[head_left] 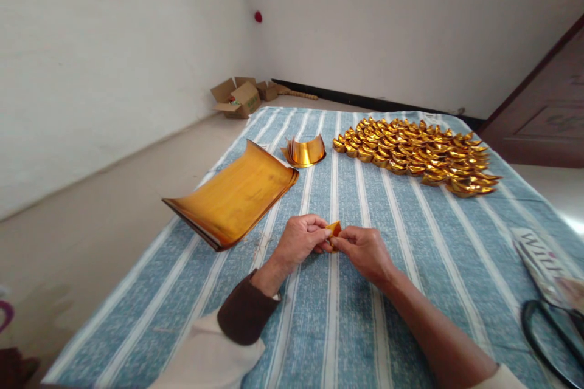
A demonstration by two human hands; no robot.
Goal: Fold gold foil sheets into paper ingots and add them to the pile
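Note:
Between my two hands, over the middle of the cloth, is a small folded piece of gold foil paper [335, 229]. My left hand [303, 238] pinches its left side with thumb and fingers. My right hand [365, 249] grips its right side, fingertips pressed together. Much of the piece is covered by my fingers. Ahead and to the left lies a stack of large gold foil sheets [237, 194] with curled edges. Beyond my hands stands a smaller curved stack of gold foil strips [306, 151]. At the far right sit many folded gold paper ingots [410, 149] in packed rows.
A blue and white striped cloth [356, 328] covers the table. Black-handled scissors [542, 340] lie at the right edge beside a printed packet [541, 261]. Open cardboard boxes [239, 98] stand on the floor beyond the table's far left corner.

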